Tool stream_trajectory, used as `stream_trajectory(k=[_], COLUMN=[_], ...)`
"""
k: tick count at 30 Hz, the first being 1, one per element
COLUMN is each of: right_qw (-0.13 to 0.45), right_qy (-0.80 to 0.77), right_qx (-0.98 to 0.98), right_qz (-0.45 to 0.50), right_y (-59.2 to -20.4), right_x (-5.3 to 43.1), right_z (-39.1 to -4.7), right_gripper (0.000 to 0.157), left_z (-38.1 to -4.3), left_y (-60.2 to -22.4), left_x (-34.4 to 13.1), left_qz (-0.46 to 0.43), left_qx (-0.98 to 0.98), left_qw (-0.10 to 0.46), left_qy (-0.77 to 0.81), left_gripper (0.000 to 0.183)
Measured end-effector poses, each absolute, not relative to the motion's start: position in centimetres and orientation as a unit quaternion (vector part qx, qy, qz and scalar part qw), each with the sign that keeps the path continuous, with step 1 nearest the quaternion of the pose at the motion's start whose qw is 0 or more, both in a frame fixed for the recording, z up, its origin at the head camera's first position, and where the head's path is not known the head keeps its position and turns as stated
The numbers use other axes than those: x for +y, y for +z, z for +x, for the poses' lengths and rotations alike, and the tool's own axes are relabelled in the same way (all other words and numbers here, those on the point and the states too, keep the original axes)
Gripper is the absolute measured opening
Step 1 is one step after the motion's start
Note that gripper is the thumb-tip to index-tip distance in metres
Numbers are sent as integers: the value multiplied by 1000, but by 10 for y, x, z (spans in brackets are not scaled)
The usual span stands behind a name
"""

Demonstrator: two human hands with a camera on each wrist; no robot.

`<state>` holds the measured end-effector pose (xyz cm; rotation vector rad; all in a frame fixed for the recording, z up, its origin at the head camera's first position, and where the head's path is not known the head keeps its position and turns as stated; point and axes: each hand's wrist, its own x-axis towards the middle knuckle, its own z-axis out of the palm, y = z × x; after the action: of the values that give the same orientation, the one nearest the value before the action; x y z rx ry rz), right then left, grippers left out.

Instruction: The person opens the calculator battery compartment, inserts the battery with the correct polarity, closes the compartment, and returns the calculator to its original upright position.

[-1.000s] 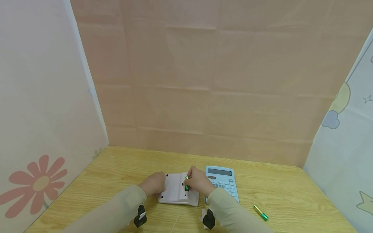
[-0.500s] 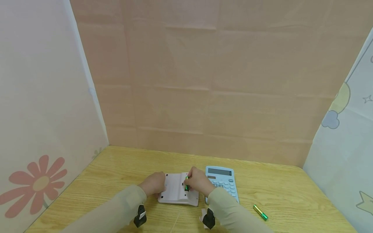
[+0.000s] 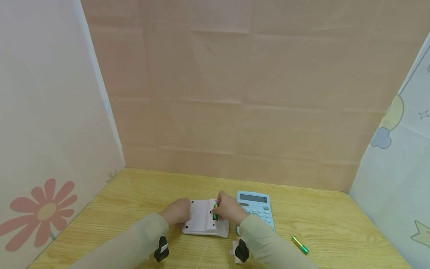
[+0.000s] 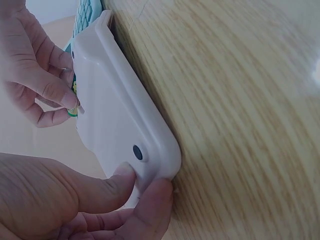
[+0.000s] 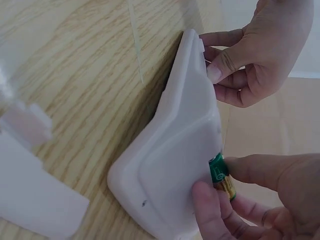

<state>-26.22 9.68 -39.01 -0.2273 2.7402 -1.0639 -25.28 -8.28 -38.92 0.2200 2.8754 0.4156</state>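
Note:
A pale pink device, apparently a calculator (image 3: 201, 220), lies back side up on the table. My left hand (image 3: 177, 212) grips its left edge, thumb (image 4: 112, 192) on the back near a dark round foot (image 4: 138, 152). With the right hand (image 3: 231, 210) I pinch a green and gold battery (image 3: 215, 213) at the raised part of the back. In the right wrist view the battery (image 5: 221, 176) shows between thumb and fingers, against the casing. How far it sits inside the slot is hidden by the casing and fingers.
A light blue calculator (image 3: 254, 198) lies face up at the right, partly behind my right arm. Another green and gold battery (image 3: 300, 245) lies farther right. A loose pale pink plastic piece (image 5: 37, 185) with a tab rests near my right wrist.

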Motion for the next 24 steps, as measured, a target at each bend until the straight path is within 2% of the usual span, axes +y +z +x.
stream_trajectory(k=[8,24], right_qw=[111,104], right_qy=[-311,-277], right_qx=[939,950], right_qz=[-98,-105], right_y=[-376,-370], right_x=[96,94], right_z=[-264,-266], right_gripper=[24,21], left_z=[-252,-252], left_y=[-390,-389], left_x=[-83,-80], left_qz=[77,80], left_qx=[982,982], left_qw=[110,110], left_qy=[135,127], left_gripper=[22,21])
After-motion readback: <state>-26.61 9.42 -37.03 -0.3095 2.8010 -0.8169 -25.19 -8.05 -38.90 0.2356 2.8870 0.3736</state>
